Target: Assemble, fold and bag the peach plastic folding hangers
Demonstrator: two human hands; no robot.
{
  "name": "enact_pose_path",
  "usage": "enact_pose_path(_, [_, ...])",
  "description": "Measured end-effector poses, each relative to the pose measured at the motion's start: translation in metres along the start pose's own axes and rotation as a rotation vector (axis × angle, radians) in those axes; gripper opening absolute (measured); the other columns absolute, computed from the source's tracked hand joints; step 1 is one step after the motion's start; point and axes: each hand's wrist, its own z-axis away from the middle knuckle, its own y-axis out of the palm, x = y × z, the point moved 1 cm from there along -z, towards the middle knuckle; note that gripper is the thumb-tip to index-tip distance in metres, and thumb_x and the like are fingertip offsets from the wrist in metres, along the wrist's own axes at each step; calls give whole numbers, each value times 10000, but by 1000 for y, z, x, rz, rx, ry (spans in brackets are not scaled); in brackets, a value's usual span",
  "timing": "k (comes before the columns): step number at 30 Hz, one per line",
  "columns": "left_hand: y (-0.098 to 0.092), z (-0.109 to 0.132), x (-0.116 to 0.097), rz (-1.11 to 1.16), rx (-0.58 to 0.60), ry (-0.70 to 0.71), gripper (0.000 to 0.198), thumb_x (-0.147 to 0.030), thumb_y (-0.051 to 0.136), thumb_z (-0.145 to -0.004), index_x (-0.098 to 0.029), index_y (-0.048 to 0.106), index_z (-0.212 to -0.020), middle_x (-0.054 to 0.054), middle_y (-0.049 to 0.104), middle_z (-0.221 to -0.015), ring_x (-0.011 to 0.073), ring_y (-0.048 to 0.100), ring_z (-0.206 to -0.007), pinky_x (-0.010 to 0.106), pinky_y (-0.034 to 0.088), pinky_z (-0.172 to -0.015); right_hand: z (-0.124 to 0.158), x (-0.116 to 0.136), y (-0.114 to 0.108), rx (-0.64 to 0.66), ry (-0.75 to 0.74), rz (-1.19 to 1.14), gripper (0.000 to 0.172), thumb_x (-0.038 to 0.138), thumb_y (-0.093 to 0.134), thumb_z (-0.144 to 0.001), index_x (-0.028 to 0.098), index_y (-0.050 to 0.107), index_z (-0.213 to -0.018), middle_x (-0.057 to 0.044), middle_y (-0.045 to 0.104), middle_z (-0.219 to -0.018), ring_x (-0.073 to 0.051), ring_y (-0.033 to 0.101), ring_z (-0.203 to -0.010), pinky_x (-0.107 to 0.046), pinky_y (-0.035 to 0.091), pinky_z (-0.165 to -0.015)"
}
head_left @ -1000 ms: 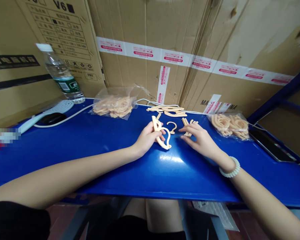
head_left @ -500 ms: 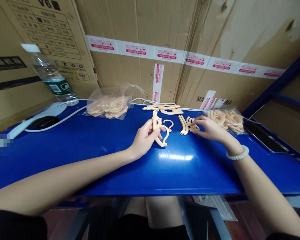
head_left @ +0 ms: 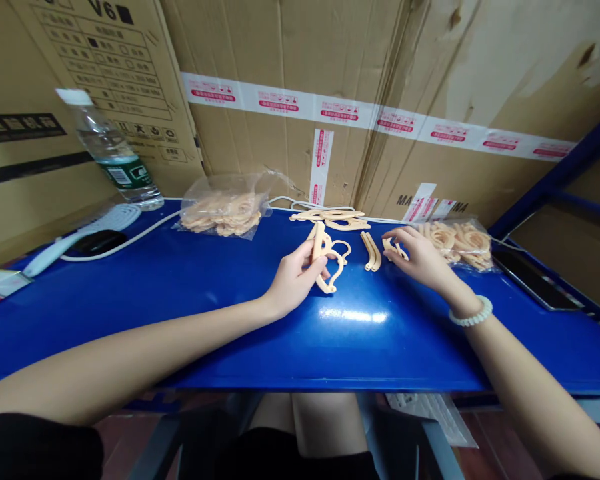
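Observation:
My left hand point(head_left: 296, 277) is closed round a small stack of peach plastic hanger pieces point(head_left: 325, 263) standing on the blue table point(head_left: 180, 293). A loose hook point(head_left: 344, 249) lies just beyond them. To the right, my right hand point(head_left: 420, 257) pinches small peach hook pieces point(head_left: 396, 249) on the table, fingers curled. Two curved peach strips point(head_left: 370, 252) lie between my hands. My right wrist wears a white bead bracelet point(head_left: 471, 315).
Clear bags of peach parts sit at the back left point(head_left: 225, 210) and back right point(head_left: 460, 241). More loose pieces point(head_left: 330, 219) lie by the cardboard boxes point(head_left: 380, 87). A water bottle point(head_left: 111, 155), a white power strip point(head_left: 80, 233) and a phone point(head_left: 530, 277) are on the table.
My right hand moved right, away from the hook near my left hand, to the small pieces by the right bag. My left hand tilted its stack slightly.

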Motion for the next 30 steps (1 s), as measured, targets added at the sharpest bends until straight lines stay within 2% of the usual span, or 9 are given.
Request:
enact_pose_path(2, [0, -1, 1, -24, 2, -4, 274, -267, 594, -924, -147, 629, -1167, 40, 694, -898, 131, 661, -692, 223, 563, -624, 0, 31, 1, -45, -98, -97, 311, 280, 575, -966, 219, 595, -1270, -146, 616, -1251, -311, 595, -1191, -502, 497, -1031])
enact_pose_path(5, [0, -2, 2, -33, -4, 38, 293, -284, 624, -915, -153, 659, -1175, 59, 670, -1014, 123, 667, -699, 219, 571, -624, 2, 71, 6, 32, -265, -197, 376, 260, 555, -990, 251, 531, -1365, -140, 529, -1401, -295, 513, -1326, -500, 445, -1112])
enact_pose_path(7, [0, -2, 4, -40, -5, 81, 273, -291, 636, -915, -162, 685, -1150, 74, 647, -1114, 118, 674, -717, 218, 579, -641, 5, 85, 9, 97, -332, -222, 390, 240, 538, -999, 242, 520, -1389, -149, 497, -1438, -289, 482, -1362, -488, 444, -1119])
enact_pose_path(11, [-1, -2, 5, -71, -3, 104, 228, -302, 638, -923, -166, 714, -1090, 67, 639, -1081, 118, 677, -720, 210, 576, -645, 5, 84, 10, 150, -370, -241, 370, 219, 512, -1004, 249, 549, -1370, -131, 605, -1312, -285, 566, -1241, -493, 491, -1052])
enact_pose_path(15, [-2, -2, 7, -94, -12, 73, 272, -320, 637, -927, -169, 703, -1143, 61, 658, -1013, 126, 665, -699, 208, 551, -593, 3, 77, 5, 130, -366, -246, 326, 206, 509, -1002, 251, 588, -1315, -110, 672, -1208, -282, 608, -1127, -514, 496, -1011])
enact_pose_path(18, [-2, -1, 7, -84, -4, 62, 305, -338, 636, -928, -177, 695, -1181, 66, 675, -1035, 131, 667, -714, 208, 549, -593, 4, 79, 3, 120, -349, -253, 344, 213, 515, -1002, 248, 572, -1340, -124, 643, -1265, -283, 593, -1178, -509, 495, -1024])
enact_pose_path(22, [-1, -1, 4, -91, -1, 69, 265, -339, 642, -923, -172, 721, -1114, 66, 679, -997, 131, 666, -703, 205, 538, -590, 5, 84, 5, 140, -350, -320, 345, 224, 526, -1000, 257, 574, -1341, -119, 625, -1318, -281, 580, -1230, -501, 499, -1044])
enact_pose_path(26, [0, 0, 1, -126, 8, 90, 253, -320, 616, -940, -176, 726, -1116, 62, 675, -1006, 123, 663, -694, 209, 518, -603, 4, 84, 5, 166, -344, -360, 236, 232, 520, -1009, 240, 636, -1213, -104, 685, -1153, -270, 610, -1128, -490, 514, -1006])
enact_pose_path(30, [-1, 1, -2, -189, -5, 116, 245, -303, 592, -951, -183, 732, -1113, 54, 673, -961, 135, 648, -702, 221, 494, -607, 5, 84, 4, 185, -285, -360, 156, 259, 562, -993, 221, 676, -1093, -91, 662, -998, -256, 618, -979, -452, 540, -902])
